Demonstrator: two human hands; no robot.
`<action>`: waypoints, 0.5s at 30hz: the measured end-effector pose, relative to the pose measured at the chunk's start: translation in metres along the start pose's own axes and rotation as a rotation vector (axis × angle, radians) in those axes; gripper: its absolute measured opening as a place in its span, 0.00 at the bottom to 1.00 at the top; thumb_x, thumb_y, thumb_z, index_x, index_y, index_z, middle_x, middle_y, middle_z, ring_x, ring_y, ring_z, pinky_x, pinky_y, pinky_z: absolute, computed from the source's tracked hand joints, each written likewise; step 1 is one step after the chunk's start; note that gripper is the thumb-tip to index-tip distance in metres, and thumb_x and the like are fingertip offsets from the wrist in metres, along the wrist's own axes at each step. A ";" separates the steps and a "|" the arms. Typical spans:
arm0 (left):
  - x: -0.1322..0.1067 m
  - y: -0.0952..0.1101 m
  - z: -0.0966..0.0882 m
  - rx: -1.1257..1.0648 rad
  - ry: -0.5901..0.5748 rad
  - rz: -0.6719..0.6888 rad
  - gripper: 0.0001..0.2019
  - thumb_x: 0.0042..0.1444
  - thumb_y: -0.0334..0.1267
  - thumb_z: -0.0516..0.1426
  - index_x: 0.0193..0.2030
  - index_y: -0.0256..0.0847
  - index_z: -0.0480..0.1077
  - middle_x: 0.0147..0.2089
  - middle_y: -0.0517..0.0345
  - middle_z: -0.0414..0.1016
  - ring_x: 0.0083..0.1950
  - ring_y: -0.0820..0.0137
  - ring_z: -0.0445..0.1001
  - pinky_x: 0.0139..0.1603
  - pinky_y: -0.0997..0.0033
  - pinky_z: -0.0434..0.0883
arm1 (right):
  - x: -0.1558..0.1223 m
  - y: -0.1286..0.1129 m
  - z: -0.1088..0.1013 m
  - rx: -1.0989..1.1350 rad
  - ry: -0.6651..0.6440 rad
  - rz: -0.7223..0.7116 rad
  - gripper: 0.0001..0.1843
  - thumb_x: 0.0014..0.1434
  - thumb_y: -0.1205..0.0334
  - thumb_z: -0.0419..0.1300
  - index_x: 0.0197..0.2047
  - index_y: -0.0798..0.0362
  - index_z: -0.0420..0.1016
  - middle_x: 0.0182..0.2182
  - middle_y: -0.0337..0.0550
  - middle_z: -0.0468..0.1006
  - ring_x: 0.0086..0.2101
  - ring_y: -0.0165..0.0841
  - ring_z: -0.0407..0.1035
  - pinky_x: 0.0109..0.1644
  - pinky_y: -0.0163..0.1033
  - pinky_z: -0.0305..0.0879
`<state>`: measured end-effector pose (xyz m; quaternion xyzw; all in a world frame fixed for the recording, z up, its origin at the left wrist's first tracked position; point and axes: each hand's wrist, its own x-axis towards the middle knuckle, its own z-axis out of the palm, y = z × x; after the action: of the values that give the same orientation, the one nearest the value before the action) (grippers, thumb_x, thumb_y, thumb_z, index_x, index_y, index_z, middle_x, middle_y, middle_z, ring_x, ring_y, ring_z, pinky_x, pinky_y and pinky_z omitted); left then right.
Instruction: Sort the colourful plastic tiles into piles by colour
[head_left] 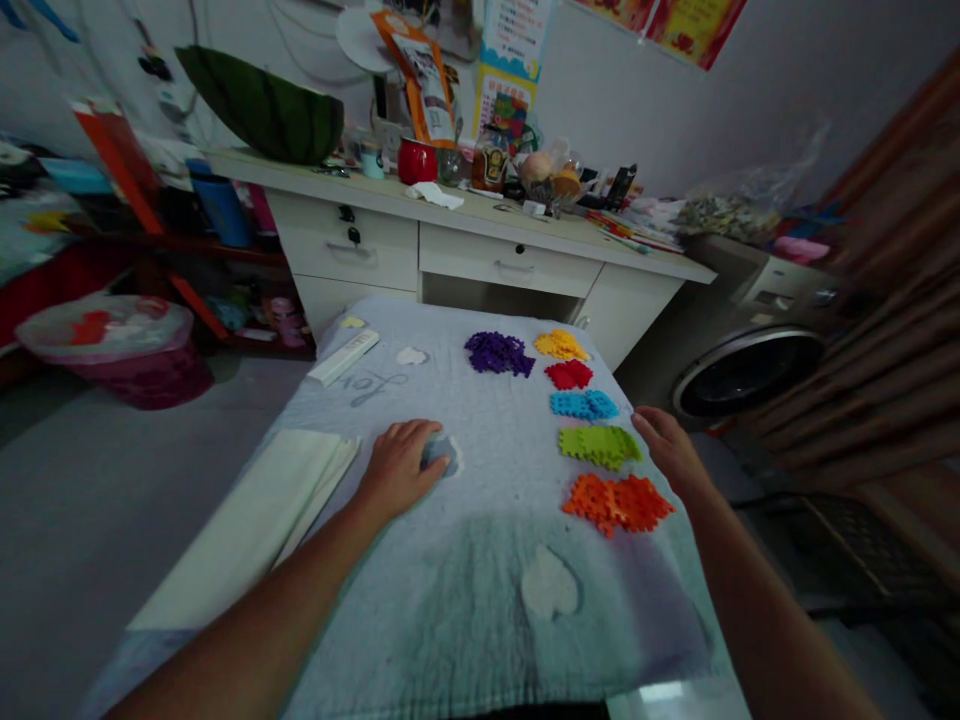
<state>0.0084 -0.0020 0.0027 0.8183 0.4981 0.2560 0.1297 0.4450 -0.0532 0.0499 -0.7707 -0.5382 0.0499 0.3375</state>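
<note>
My left hand [401, 465] rests on the cloth-covered table [480, 560], thumb apart from the fingers and nothing in it. At the table's right edge is my right hand [669, 448], its fingers loosely extended and holding nothing visible. Beside it lie small plastic interlocking pieces sorted by colour: blue pieces [583, 404], green pieces [600, 446] and orange pieces [619, 503]. Farther back are red pieces [569, 374], yellow pieces [561, 345] and a heap of purple pieces [499, 353].
A white box [345, 358] and a folded white cloth [247, 520] lie along the table's left side. Behind stands a white desk [360, 250] bearing a watermelon piece [270, 110] and a red jar [417, 161]. A washing machine [720, 320] stands right, a lined bin [120, 360] left.
</note>
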 end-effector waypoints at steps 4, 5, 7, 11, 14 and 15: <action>-0.002 0.002 0.000 0.015 -0.002 0.053 0.20 0.57 0.48 0.57 0.53 0.42 0.69 0.53 0.50 0.75 0.54 0.54 0.69 0.54 0.52 0.65 | -0.052 0.011 -0.003 0.022 -0.064 0.092 0.36 0.56 0.34 0.51 0.54 0.54 0.72 0.54 0.56 0.73 0.54 0.47 0.67 0.59 0.54 0.62; -0.002 0.002 0.001 0.020 -0.006 0.076 0.20 0.57 0.49 0.57 0.53 0.42 0.69 0.53 0.50 0.75 0.54 0.54 0.69 0.54 0.52 0.65 | -0.062 0.013 -0.002 0.025 -0.069 0.106 0.38 0.55 0.33 0.52 0.56 0.55 0.70 0.56 0.57 0.72 0.56 0.48 0.66 0.60 0.54 0.61; -0.004 0.004 0.002 0.020 -0.019 0.133 0.20 0.57 0.49 0.56 0.53 0.42 0.69 0.53 0.49 0.75 0.54 0.55 0.69 0.55 0.53 0.65 | -0.079 0.013 0.001 0.024 -0.068 0.137 0.40 0.56 0.33 0.51 0.60 0.55 0.67 0.59 0.59 0.69 0.58 0.49 0.63 0.63 0.55 0.58; -0.007 0.012 0.003 -0.004 -0.075 0.254 0.19 0.58 0.47 0.56 0.53 0.43 0.69 0.54 0.50 0.74 0.55 0.57 0.69 0.58 0.53 0.64 | -0.102 0.006 0.005 -0.023 -0.080 0.184 0.40 0.58 0.35 0.48 0.62 0.57 0.64 0.60 0.59 0.68 0.59 0.50 0.63 0.65 0.56 0.55; -0.010 0.023 0.003 -0.021 -0.123 0.299 0.19 0.57 0.47 0.57 0.53 0.43 0.69 0.55 0.49 0.73 0.56 0.57 0.68 0.59 0.53 0.64 | -0.113 -0.002 0.009 -0.045 -0.066 0.162 0.41 0.57 0.36 0.51 0.63 0.57 0.64 0.59 0.60 0.69 0.59 0.51 0.63 0.64 0.57 0.56; -0.012 0.028 0.004 -0.029 -0.134 0.305 0.19 0.57 0.47 0.57 0.53 0.43 0.69 0.56 0.48 0.73 0.57 0.56 0.68 0.60 0.52 0.63 | -0.116 -0.006 0.010 -0.042 -0.052 0.152 0.41 0.56 0.36 0.52 0.64 0.56 0.63 0.60 0.59 0.68 0.59 0.51 0.62 0.64 0.57 0.56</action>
<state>0.0266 -0.0251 0.0092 0.8976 0.3547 0.2247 0.1340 0.3875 -0.1477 0.0121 -0.8147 -0.4876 0.0841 0.3023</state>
